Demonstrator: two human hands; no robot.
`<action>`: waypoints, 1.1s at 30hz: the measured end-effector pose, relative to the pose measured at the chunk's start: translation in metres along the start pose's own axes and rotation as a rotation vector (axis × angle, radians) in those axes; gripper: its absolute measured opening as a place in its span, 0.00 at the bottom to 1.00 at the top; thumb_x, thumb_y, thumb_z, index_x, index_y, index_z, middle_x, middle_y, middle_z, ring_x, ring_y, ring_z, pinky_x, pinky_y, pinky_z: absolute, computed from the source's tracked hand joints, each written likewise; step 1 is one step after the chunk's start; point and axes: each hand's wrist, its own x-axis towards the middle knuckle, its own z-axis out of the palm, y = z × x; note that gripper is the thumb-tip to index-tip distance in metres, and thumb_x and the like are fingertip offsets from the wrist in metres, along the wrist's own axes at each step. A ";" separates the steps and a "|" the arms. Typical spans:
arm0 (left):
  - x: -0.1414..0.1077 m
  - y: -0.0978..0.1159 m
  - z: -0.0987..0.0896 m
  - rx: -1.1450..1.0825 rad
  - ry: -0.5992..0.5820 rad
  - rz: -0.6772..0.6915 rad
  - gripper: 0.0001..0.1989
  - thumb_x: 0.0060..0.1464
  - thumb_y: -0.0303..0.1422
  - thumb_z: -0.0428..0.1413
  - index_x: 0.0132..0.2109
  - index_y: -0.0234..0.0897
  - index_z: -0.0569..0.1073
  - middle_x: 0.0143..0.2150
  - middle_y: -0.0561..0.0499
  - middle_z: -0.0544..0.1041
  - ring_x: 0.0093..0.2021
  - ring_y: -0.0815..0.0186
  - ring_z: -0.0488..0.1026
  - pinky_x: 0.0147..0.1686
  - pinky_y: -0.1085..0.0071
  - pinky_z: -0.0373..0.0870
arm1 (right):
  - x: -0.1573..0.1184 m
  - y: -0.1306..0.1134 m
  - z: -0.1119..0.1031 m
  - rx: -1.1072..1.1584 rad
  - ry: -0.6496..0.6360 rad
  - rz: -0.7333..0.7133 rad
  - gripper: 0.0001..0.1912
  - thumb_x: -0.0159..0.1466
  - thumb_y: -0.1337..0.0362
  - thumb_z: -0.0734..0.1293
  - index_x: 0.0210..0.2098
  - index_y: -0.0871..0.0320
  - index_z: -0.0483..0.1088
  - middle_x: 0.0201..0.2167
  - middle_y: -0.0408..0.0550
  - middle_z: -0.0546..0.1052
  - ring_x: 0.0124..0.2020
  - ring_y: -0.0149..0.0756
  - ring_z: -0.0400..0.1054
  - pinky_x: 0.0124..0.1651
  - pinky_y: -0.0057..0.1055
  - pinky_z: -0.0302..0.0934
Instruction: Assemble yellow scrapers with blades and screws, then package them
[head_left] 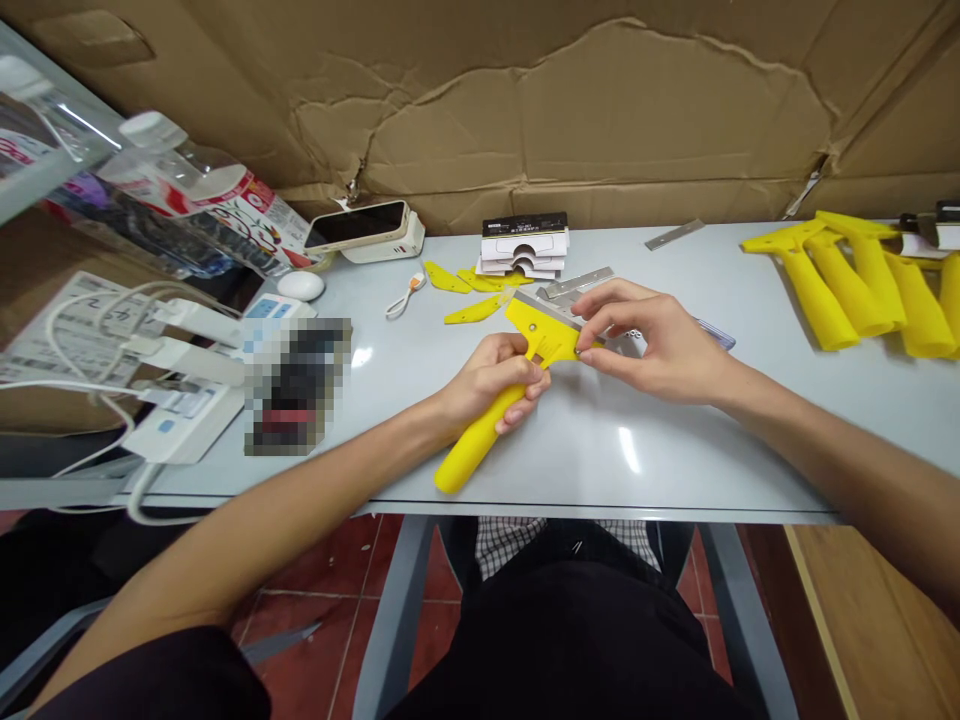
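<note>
My left hand [499, 375] is wrapped around the yellow plastic scraper [466, 455], just below its wide head. A metal blade [545, 303] lies along the head's top edge. At the right corner of the head, the thumb and forefinger of my right hand [649, 340] are pinched together. A small dark spot shows by those fingertips, too small to name. Behind the head lie loose metal blades [577, 283] and a few small metal pieces [634, 338], partly hidden by my right hand. Flat yellow plastic pieces [472, 308] rest to the left of them.
Small white-and-black boxes [523, 245] are stacked near the cardboard wall [600, 110]. More yellow scrapers [855, 285] lie at right, and a single blade [675, 235] at the back. Leftward are a phone [360, 228], a short cable [405, 296], a power strip [191, 415] and bottles [217, 195].
</note>
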 end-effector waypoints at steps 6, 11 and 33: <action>0.002 0.000 -0.001 0.006 -0.006 0.006 0.09 0.47 0.30 0.62 0.26 0.36 0.69 0.19 0.56 0.70 0.10 0.74 0.60 0.07 0.77 0.56 | -0.003 -0.006 0.008 -0.090 0.106 -0.016 0.02 0.62 0.64 0.73 0.33 0.54 0.80 0.48 0.51 0.82 0.50 0.48 0.76 0.53 0.50 0.70; 0.001 -0.002 -0.002 0.004 0.007 0.000 0.09 0.47 0.29 0.62 0.27 0.37 0.68 0.19 0.55 0.71 0.11 0.74 0.61 0.07 0.77 0.56 | -0.001 -0.003 0.008 0.109 0.058 0.209 0.05 0.60 0.63 0.75 0.36 0.55 0.78 0.41 0.50 0.83 0.43 0.43 0.77 0.42 0.42 0.73; 0.001 -0.006 -0.004 -0.003 0.004 -0.015 0.11 0.48 0.31 0.63 0.28 0.39 0.65 0.19 0.55 0.71 0.10 0.74 0.61 0.08 0.78 0.54 | 0.000 0.003 0.009 0.341 0.053 0.285 0.20 0.54 0.55 0.83 0.34 0.54 0.72 0.36 0.45 0.79 0.37 0.37 0.74 0.41 0.38 0.71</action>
